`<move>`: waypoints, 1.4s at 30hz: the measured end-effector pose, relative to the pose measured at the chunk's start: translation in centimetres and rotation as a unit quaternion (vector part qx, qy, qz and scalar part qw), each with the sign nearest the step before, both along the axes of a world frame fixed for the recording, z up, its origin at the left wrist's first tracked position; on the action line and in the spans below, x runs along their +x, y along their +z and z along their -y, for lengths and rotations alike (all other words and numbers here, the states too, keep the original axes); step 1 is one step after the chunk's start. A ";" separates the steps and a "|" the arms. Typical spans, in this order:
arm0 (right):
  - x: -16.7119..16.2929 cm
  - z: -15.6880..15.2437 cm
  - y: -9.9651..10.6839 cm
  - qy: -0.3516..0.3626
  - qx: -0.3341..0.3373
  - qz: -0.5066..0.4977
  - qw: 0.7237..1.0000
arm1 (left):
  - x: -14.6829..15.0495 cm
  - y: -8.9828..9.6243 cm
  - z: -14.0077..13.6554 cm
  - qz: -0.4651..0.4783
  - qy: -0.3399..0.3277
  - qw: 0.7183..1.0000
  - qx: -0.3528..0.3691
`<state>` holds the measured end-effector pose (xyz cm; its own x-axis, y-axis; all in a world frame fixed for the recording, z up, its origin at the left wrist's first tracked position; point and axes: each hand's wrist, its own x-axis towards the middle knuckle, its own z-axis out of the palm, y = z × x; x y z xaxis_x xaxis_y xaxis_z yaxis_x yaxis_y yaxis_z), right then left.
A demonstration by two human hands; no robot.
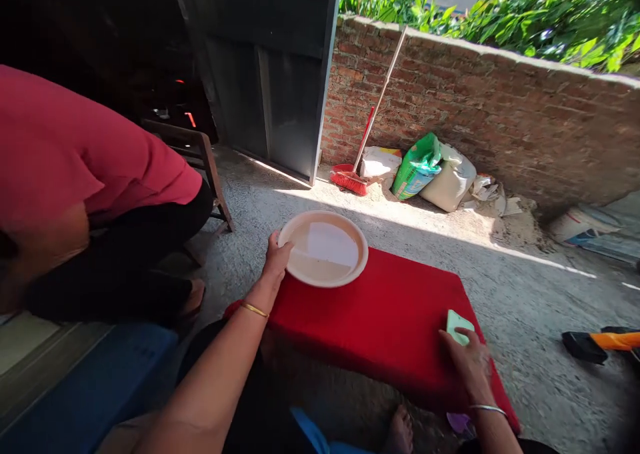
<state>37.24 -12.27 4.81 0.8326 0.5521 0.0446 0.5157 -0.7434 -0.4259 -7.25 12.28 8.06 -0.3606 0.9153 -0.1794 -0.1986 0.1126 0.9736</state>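
A round pale pink basin [323, 280] with water in it stands on the far left end of a small table covered in red cloth [395, 307]. My left hand [276, 259] is closed on the basin's left rim, with the thumb over the edge. Over at the table's right end, my right hand [470, 361] grips a pale green flat rectangular piece [456, 322]. That piece is on or just above the cloth; its exact kind is unclear, and fingers hide its near part.
At left sits a person in a red shirt [100, 147], close to a wooden chair [213, 174]. A red broom [350, 182], a green sack [419, 167] and a white sack [453, 177] stand against the brick wall. An orange-and-black object [600, 344] lies at right.
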 end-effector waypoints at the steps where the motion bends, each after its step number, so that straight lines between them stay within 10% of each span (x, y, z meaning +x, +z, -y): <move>1: -2.3 -1.2 -0.1 0.021 -0.005 -0.006 1.000 | 0.0 -0.4 -0.1 0.005 0.003 1.000 -0.009; 10: -21.1 -5.8 -0.3 0.368 0.071 -0.125 0.919 | -0.6 -1.0 0.3 0.057 -0.079 0.993 -0.069; 15: -20.1 -4.7 0.2 0.418 0.093 -0.181 0.886 | -1.4 -0.7 -0.4 0.061 -0.111 0.986 -0.110; 31: -15.1 -13.7 1.7 0.172 0.041 -0.052 0.983 | -0.4 -1.6 0.0 0.105 -0.069 0.991 -0.038; 42: -22.0 -5.4 -0.6 0.392 0.112 -0.167 0.898 | -0.3 -1.3 -0.1 0.096 -0.079 0.992 -0.024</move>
